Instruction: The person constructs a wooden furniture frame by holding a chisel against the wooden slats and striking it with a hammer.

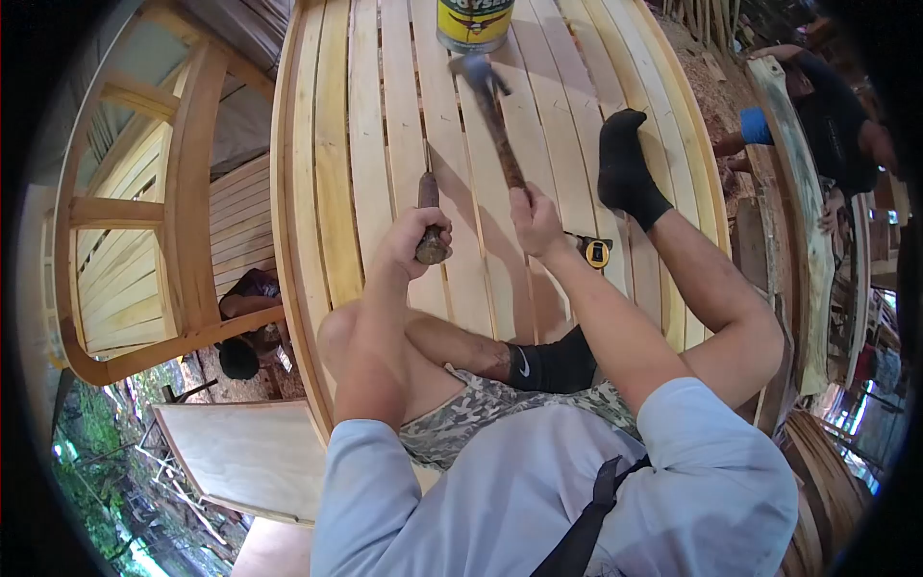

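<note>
My left hand (421, 238) is wrapped round the wooden handle of a pointed tool (429, 190), whose thin metal tip reaches forward over the slats. In my right hand (536, 223) is the lower end of a hammer (497, 130); its head is raised, slightly blurred, and points toward the can. Pale wooden slats (461, 231) lie beneath both hands, with small nails or marks along them. Beside my right wrist rests a yellow and black tape measure (597, 253).
A yellow and green can (472, 24) stands at the far end of the slats. My socked foot (625, 163) is at the right. A wooden frame (192, 192) stands left, near a person (252, 298). Another person (836, 115) is at the right, by rough boards (790, 221).
</note>
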The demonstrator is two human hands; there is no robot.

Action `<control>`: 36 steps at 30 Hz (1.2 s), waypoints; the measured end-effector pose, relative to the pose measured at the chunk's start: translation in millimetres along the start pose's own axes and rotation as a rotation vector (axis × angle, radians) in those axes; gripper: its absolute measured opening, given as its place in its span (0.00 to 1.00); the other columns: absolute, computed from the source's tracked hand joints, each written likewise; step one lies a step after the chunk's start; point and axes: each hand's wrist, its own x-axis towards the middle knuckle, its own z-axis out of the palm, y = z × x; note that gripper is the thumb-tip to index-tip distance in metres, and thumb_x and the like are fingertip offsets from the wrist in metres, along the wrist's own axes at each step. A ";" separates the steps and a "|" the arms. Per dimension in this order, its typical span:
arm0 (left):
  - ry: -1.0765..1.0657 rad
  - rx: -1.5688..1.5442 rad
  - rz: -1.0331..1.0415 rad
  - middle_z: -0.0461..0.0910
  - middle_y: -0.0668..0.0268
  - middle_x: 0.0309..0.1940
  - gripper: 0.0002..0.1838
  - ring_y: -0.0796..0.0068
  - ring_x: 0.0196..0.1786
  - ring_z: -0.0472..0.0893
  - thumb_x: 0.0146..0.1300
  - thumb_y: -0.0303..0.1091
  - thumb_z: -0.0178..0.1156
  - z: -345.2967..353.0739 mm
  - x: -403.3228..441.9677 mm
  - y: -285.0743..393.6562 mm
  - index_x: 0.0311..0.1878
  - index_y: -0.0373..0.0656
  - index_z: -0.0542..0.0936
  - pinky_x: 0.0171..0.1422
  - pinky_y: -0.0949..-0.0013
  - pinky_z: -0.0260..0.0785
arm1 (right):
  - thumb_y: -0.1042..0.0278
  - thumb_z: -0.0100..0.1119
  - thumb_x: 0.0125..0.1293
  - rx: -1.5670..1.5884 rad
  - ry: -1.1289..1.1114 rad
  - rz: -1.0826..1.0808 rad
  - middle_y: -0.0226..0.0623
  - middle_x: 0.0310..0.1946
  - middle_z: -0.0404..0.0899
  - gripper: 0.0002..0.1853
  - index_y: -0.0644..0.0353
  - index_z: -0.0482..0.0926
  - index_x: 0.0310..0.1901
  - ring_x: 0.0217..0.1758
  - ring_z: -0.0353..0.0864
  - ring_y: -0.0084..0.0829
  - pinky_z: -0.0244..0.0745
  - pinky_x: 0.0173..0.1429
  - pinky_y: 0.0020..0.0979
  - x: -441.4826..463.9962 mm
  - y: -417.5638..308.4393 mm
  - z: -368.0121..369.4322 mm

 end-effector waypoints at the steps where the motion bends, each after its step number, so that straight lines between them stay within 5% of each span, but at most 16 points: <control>1: -0.003 0.012 0.003 0.75 0.64 0.28 0.05 0.76 0.24 0.76 0.58 0.23 0.58 2.2 -1.3 0.6 0.35 0.38 0.72 0.28 0.67 0.73 | 0.40 0.45 0.75 0.006 0.011 -0.003 0.45 0.21 0.75 0.33 0.72 0.76 0.35 0.31 0.78 0.37 0.72 0.39 0.42 6.7 4.2 -1.8; 3: -0.007 -0.018 0.011 0.75 0.64 0.28 0.07 0.78 0.23 0.75 0.58 0.23 0.58 4.8 -2.8 -0.7 0.38 0.39 0.70 0.27 0.69 0.70 | 0.41 0.46 0.75 -0.164 -0.234 0.227 0.42 0.21 0.74 0.32 0.71 0.75 0.36 0.30 0.77 0.36 0.72 0.37 0.42 27.9 0.0 -7.5; 7: -0.010 -0.107 0.014 0.75 0.64 0.28 0.08 0.78 0.24 0.75 0.58 0.24 0.57 -0.9 -12.4 -0.5 0.39 0.40 0.69 0.26 0.70 0.69 | 0.42 0.49 0.74 -0.144 -0.135 0.405 0.46 0.23 0.76 0.30 0.69 0.79 0.39 0.34 0.82 0.42 0.76 0.43 0.43 23.7 -13.7 -18.3; 12: -0.042 -0.161 -0.032 0.76 0.65 0.28 0.08 0.79 0.24 0.76 0.58 0.25 0.57 -1.9 -27.5 0.2 0.38 0.42 0.69 0.26 0.68 0.70 | 0.45 0.56 0.70 -0.304 0.001 0.133 0.49 0.27 0.81 0.27 0.71 0.81 0.41 0.34 0.85 0.43 0.78 0.43 0.41 -49.6 52.5 -35.1; 14: -0.017 -0.157 -0.004 0.76 0.65 0.28 0.07 0.78 0.23 0.76 0.58 0.25 0.58 8.5 -33.6 -1.9 0.37 0.42 0.70 0.26 0.68 0.70 | 0.52 0.60 0.68 -0.139 -0.251 0.452 0.46 0.24 0.80 0.23 0.72 0.80 0.37 0.23 0.83 0.37 0.76 0.29 0.37 -67.2 39.1 -50.9; 17: 0.009 -0.149 0.068 0.77 0.65 0.27 0.06 0.77 0.23 0.77 0.57 0.25 0.58 25.0 -42.3 -14.2 0.34 0.42 0.71 0.26 0.68 0.70 | 0.60 0.62 0.66 0.027 -0.306 0.485 0.40 0.18 0.76 0.16 0.69 0.77 0.31 0.13 0.76 0.31 0.69 0.18 0.34 -59.6 38.4 -44.7; 23: -0.012 -0.221 0.216 0.77 0.65 0.27 0.06 0.76 0.23 0.78 0.55 0.24 0.58 31.6 -44.8 -22.0 0.34 0.42 0.72 0.26 0.67 0.72 | 0.67 0.62 0.65 0.483 -0.231 0.486 0.36 0.13 0.73 0.12 0.62 0.73 0.27 0.11 0.71 0.29 0.65 0.16 0.33 -76.9 7.5 -43.3; 26: -0.025 0.023 0.209 0.75 0.66 0.28 0.08 0.77 0.24 0.76 0.55 0.25 0.59 23.2 -51.0 -24.0 0.35 0.42 0.70 0.26 0.68 0.71 | 0.66 0.62 0.66 0.434 -0.252 0.538 0.36 0.14 0.73 0.12 0.63 0.73 0.29 0.11 0.71 0.29 0.65 0.16 0.33 -82.8 19.1 -45.4; 36: -0.083 -0.164 0.071 0.75 0.66 0.29 0.07 0.78 0.26 0.75 0.58 0.26 0.59 47.6 -15.8 -8.4 0.37 0.42 0.69 0.29 0.68 0.70 | 0.62 0.66 0.66 0.571 -0.253 0.690 0.34 0.12 0.71 0.17 0.61 0.74 0.23 0.11 0.71 0.28 0.68 0.16 0.33 -104.4 12.1 -41.9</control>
